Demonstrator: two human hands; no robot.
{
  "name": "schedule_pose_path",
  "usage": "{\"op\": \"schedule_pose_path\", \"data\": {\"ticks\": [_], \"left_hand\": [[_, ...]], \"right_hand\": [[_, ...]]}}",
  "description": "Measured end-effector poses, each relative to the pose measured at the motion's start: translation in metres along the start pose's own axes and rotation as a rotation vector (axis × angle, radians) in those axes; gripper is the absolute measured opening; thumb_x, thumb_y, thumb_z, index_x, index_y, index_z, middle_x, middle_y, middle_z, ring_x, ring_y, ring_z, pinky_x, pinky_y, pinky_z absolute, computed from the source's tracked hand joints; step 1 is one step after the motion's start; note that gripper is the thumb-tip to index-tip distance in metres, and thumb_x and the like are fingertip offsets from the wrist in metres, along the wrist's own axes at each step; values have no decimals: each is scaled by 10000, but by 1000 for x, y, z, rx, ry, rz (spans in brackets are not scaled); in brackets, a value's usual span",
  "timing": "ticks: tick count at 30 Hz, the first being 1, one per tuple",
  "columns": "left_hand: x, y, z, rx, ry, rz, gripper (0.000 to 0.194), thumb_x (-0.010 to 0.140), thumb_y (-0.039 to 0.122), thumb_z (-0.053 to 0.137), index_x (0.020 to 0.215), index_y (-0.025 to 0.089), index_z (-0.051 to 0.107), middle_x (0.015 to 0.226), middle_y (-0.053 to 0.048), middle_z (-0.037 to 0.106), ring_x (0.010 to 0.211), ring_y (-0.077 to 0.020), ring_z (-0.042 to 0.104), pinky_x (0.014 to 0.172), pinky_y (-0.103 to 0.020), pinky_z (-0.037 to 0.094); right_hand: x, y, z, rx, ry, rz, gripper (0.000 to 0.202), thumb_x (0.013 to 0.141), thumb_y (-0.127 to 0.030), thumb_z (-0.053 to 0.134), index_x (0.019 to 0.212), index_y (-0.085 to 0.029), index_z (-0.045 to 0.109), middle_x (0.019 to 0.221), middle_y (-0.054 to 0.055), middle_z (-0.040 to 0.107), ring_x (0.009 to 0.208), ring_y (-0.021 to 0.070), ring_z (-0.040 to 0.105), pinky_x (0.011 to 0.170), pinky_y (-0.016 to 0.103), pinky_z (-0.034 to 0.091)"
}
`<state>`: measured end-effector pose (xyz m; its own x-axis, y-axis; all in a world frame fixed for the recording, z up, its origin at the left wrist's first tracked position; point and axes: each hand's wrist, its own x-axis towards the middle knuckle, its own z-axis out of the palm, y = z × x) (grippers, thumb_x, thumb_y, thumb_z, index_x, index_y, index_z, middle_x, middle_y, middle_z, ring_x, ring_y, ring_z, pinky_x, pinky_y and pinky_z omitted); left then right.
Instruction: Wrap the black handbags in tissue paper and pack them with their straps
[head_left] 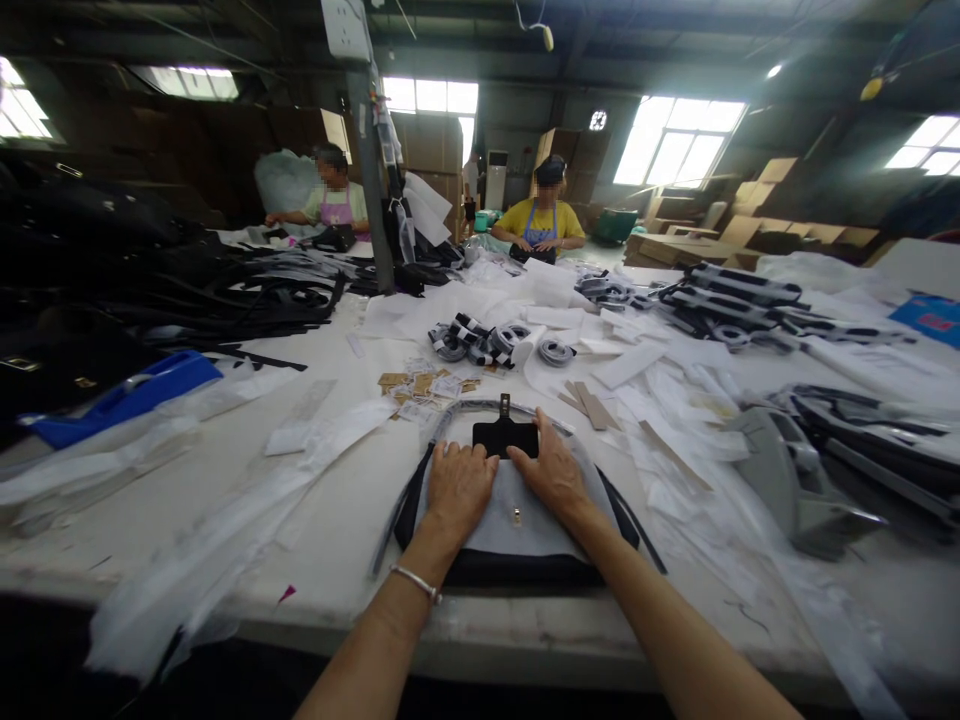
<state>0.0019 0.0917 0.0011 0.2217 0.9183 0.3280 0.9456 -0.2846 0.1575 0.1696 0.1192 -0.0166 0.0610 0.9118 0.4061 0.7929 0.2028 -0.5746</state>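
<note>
- The bag is laid flat at the bench's near edge, beneath both hands, its long axis directed left to right; a pale grey panel is bordered by black at the near side.
- The left hand is rested, fingers bent, on the panel's far left part; whether anything is gripped cannot be told.
- The black flap is framed between the hands, its narrow tab pointed far.
- A gold-coloured fitting is set nearer, below the flap.
- The right hand is placed equally near, thumb and forefinger spread about the flap's right end; a firm pinch cannot be confirmed.
</note>
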Motion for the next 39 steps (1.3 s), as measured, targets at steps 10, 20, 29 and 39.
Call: {"op": "schedule_pose_path", "data": {"ticks": [10,20,29,39], "left_hand": [[1,-14,7,-163,141,-207,178,840,54,456,927,145,581,946,-104,629,966,-237,583,923,-375,439],[0,-23,15,-325,216,-235,288,816,-25,361,938,183,520,925,-64,600,936,-202,568,896,-348,457],[4,-22,11,-349,172,-201,296,785,-32,355,864,192,533,879,-68,606,910,-221,571,920,-392,453],[-47,-2,-53,-384,-50,192,222,819,35,479,926,209,566,972,-27,629,962,-194,589,914,-339,474]], "right_hand": [[-15,-15,-35,205,-113,-400,201,862,-238,630,1036,-263,728,910,50,642,917,214,612,895,378,490],[-27,-28,-71,266,-554,-524,336,889,-127,563,1178,-240,690,1216,58,702,1209,223,612,1080,402,470],[-47,-29,-86,267,-704,-398,377,997,-342,463,1303,-202,634,1358,69,610,1334,240,498,1153,435,393],[-54,-17,-64,456,-572,-112,283,819,-389,723,1061,-248,766,1181,59,719,1232,301,593,1120,499,413]]}}
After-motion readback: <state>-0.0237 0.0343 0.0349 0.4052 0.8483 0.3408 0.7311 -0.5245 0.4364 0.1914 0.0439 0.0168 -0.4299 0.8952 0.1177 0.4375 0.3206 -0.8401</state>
